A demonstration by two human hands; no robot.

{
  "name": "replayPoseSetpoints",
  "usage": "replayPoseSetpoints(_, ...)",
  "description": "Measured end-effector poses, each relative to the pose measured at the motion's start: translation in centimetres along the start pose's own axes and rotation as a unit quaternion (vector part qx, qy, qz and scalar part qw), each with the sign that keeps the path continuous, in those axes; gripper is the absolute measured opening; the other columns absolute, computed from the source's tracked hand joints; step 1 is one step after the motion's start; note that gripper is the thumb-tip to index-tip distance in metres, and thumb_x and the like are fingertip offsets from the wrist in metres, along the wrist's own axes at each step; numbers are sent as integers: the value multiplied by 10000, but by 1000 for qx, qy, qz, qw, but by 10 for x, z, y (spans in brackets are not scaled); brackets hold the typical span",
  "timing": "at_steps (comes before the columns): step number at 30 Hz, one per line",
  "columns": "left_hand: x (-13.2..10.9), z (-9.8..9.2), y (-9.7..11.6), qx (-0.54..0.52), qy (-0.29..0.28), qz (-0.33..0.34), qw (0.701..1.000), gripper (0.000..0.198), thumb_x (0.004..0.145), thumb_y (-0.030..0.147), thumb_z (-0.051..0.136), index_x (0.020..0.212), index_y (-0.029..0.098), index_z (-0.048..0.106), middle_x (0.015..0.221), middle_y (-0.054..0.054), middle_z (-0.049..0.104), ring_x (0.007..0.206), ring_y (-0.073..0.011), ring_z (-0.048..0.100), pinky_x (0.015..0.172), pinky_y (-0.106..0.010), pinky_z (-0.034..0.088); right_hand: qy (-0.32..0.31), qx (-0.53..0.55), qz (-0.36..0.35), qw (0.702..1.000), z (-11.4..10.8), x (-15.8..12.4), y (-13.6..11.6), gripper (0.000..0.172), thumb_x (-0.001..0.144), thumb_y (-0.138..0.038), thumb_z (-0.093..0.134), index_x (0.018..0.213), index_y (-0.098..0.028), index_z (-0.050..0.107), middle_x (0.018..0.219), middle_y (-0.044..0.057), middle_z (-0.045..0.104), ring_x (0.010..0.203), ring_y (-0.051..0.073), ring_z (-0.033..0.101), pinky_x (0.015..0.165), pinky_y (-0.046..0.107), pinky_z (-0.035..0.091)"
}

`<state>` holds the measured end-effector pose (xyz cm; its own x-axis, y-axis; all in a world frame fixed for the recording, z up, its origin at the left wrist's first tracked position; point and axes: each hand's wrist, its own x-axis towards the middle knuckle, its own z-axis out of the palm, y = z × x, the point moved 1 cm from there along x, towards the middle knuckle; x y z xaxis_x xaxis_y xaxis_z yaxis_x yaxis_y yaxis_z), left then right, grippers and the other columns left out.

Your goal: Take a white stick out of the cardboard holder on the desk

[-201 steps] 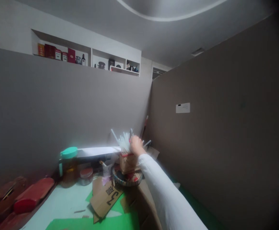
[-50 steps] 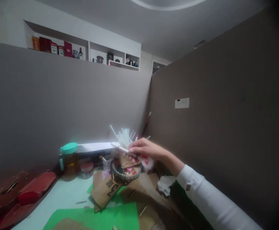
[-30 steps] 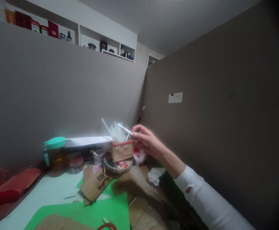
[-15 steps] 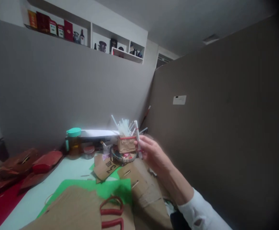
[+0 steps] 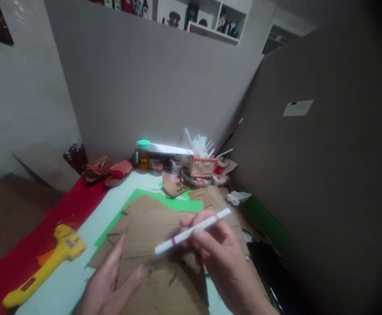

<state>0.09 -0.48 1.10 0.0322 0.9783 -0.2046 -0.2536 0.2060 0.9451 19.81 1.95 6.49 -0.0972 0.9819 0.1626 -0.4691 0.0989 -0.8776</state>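
My right hand (image 5: 222,258) is closed around a white pen (image 5: 191,232) with a pink band, held slanted above the cardboard. The pen's right end points up and its left end lies low over the board. A brown cardboard piece (image 5: 149,245) with rough, torn edges fills the near middle. My left hand (image 5: 107,284) grips its left side, thumb across the top, the other fingers partly hidden. Under the cardboard, a green sheet (image 5: 191,204) shows along the far edge.
A yellow glue gun (image 5: 48,269) lies at the left by a red cloth (image 5: 89,197). At the back stand a jar with a teal lid (image 5: 142,156) and a box of glue sticks (image 5: 202,166). A crumpled tissue (image 5: 238,197) and a black object (image 5: 276,271) are at the right.
My right hand has brought the pen from near the glue-stick box down over the cardboard. My left hand has come into view at the cardboard. The view has tilted down and turned left.
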Motion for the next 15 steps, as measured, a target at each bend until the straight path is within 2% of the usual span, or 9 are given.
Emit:
replayPoseSetpoints(2, -3, 5, 5, -11, 29, 18, 999, 996, 693, 597, 857, 1505, 490, 291, 1547, 109, 462, 1411, -139, 452, 1093, -147, 408, 15, -30, -19, 999, -3, -4, 6, 148, 835, -307, 822, 838, -230, 696, 893, -13, 684, 710, 94, 623, 694, 191, 533)
replayPoseSetpoints(5, -4, 7, 5, 84, 43, 73, 993, 804, 748, 614, 801, 1412, 660, 351, 1554, 265, 384, 1455, -83, 372, 1158, -180, 295, 27, -71, -50, 996, -9, -7, 10, 113, 865, -295, 796, 843, -244, 698, 858, -22, 662, 689, 95, 625, 681, 198, 533)
replayPoseSetpoints(7, -4, 5, 0, 165, 51, 115, 978, 609, 810, 626, 722, 1349, 674, 442, 1530, 302, 390, 1484, -72, 309, 1210, -233, 173, 28, -99, -67, 992, -10, -9, 11, 89, 870, -304, 791, 858, -258, 715, 880, -6, 687, 685, 113, 668, 666, 222, 556)
replayPoseSetpoints(8, -5, 4, -2, 194, 62, 132, 970, 533, 826, 623, 699, 1317, 662, 494, 1502, 299, 431, 1478, -61, 317, 1210, -225, 159, 26, -115, -75, 990, -11, -10, 10, 81, 867, -319, 792, 862, -266, 730, 891, 4, 701, 681, 125, 686, 651, 234, 566)
replayPoseSetpoints(12, -13, 6, -3, 211, 95, 156, 960, 370, 832, 533, 685, 1199, 571, 651, 1316, 258, 627, 1331, -36, 519, 1118, -97, 275, 7, -184, -113, 976, -10, -19, 9, 36, 835, -326, 811, 833, -298, 789, 830, 42, 727, 705, 181, 697, 605, 271, 558)
replayPoseSetpoints(15, -18, 11, 5, 228, 121, 166, 952, 303, 804, 457, 688, 1081, 578, 703, 1165, 267, 698, 1154, -23, 645, 1016, -21, 340, -10, -217, -120, 969, -11, -24, 13, 15, 827, -320, 816, 838, -318, 805, 790, 59, 750, 723, 223, 707, 606, 315, 548)
